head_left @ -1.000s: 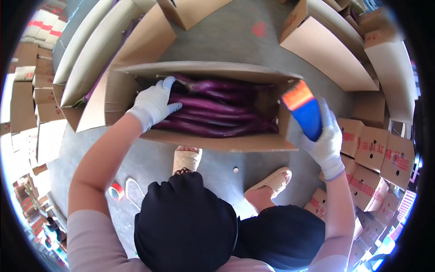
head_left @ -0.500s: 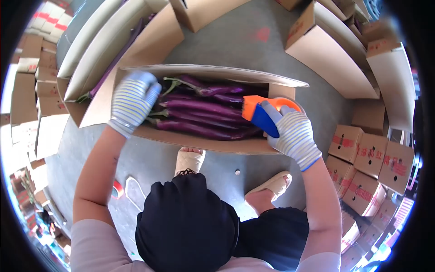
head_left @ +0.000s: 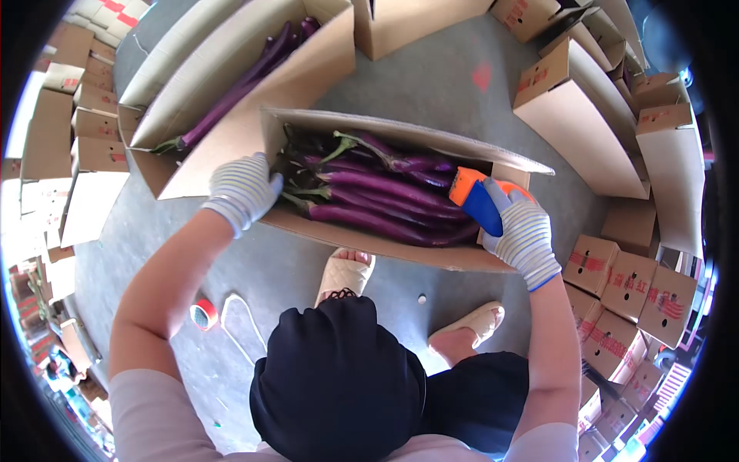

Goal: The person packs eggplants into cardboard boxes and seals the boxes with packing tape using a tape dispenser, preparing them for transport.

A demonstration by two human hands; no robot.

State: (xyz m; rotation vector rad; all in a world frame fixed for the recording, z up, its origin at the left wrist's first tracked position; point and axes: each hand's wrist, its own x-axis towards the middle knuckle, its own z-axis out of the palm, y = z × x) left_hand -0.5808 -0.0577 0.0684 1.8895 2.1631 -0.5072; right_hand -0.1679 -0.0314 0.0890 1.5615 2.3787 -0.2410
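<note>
An open cardboard box point(head_left: 400, 250) stands on the floor in front of me, filled with long purple eggplants point(head_left: 385, 192) lying lengthwise, most green stems toward the left. My left hand point(head_left: 242, 191), in a striped glove, closes on the box's left end, its thumb near the stems. At the right end my right hand point(head_left: 522, 231), gloved alike, grips an orange and blue tape dispenser point(head_left: 483, 206). The dispenser's head hangs over the eggplants, and the fingers hide its handle. The long side flaps stand up.
Another open box point(head_left: 254, 108) with eggplants sits at upper left. More open cartons point(head_left: 577, 115) stand at upper right, with stacked printed boxes point(head_left: 627, 281) below. A red tape roll point(head_left: 204, 314) lies on the floor near a white loop point(head_left: 242, 323). My sandalled feet are close to the box.
The view has shifted, so the box appears further right and slightly lower. My left hand, blurred over the box's left end before, now rests lower against that end. The right hand keeps the tape dispenser.
</note>
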